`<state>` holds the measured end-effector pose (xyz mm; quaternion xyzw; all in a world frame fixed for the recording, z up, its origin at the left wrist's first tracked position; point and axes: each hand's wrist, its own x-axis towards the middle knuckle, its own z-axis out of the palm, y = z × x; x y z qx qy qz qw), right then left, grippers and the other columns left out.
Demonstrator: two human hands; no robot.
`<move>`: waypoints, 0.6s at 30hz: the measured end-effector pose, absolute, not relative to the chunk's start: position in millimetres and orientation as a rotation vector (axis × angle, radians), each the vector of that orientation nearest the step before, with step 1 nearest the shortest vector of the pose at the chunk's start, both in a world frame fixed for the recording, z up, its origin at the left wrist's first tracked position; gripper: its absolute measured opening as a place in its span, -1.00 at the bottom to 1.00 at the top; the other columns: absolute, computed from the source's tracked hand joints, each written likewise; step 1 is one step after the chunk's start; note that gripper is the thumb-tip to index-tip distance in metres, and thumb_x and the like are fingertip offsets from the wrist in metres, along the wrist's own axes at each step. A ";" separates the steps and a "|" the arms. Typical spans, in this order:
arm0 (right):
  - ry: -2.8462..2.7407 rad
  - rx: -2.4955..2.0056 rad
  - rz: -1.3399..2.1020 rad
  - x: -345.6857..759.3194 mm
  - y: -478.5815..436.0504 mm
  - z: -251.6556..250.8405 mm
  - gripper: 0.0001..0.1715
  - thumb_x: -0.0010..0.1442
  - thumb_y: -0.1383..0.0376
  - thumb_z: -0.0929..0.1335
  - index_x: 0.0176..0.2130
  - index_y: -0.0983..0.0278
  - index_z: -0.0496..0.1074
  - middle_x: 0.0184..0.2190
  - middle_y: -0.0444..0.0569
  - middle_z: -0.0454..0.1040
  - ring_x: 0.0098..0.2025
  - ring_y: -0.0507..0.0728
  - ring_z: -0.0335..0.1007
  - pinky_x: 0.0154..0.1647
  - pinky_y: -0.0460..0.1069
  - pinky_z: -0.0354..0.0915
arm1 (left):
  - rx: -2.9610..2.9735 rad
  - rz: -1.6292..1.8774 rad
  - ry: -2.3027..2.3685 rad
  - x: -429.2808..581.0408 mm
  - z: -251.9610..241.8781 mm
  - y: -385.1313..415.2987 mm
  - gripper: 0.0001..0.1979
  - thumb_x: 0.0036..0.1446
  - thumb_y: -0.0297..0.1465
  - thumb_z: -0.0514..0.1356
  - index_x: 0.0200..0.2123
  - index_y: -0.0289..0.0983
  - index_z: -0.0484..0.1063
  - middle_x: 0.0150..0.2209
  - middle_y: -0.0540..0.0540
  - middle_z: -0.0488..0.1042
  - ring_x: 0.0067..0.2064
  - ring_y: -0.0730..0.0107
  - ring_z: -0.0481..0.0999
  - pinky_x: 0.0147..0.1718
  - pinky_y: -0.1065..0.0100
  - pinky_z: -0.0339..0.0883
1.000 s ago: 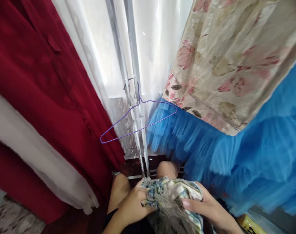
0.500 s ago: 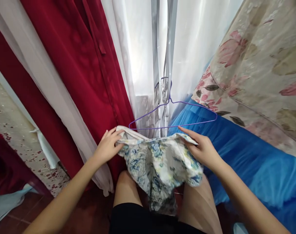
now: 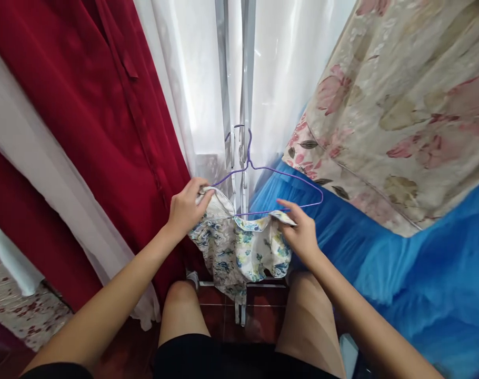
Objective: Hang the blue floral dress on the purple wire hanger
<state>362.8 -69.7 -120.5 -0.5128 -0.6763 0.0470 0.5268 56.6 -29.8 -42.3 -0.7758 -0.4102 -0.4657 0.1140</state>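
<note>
A small white garment with blue and yellow flowers (image 3: pixel 239 252) hangs between my hands, just below a purple wire hanger (image 3: pixel 298 181). The hanger's hook is caught on a metal rack upright (image 3: pixel 243 95). My left hand (image 3: pixel 186 208) is closed on the garment's left top corner, right at the hanger's left end. My right hand (image 3: pixel 300 231) pinches the garment's right top edge under the hanger's bottom wire. The cloth's top edge touches that wire in the middle.
A dark red dress (image 3: pixel 77 121) and white cloth (image 3: pixel 38 184) hang at left. Sheer white curtain (image 3: pixel 287 63) is behind the rack. Blue tulle (image 3: pixel 413 263) and a beige floral fabric (image 3: pixel 401 105) fill the right. My bare knees (image 3: pixel 302 316) and red floor tiles are below.
My hands have lifted the flowered garment from my lap up to the purple hanger. The left hand now holds its corner against the hanger's left end.
</note>
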 end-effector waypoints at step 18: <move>-1.625 -1.376 -0.092 431.8 -48.6 -49.0 -0.55 0.28 0.02 0.36 -0.50 0.25 0.41 -0.64 -0.14 0.32 -0.57 0.06 0.19 -0.49 -0.03 0.08 | -2.205 -1.592 -1.313 36.5 -33.9 -28.9 -0.78 0.22 -0.20 0.30 -0.30 -0.24 0.49 -0.39 0.01 0.51 -0.34 0.41 0.46 -0.29 0.41 0.30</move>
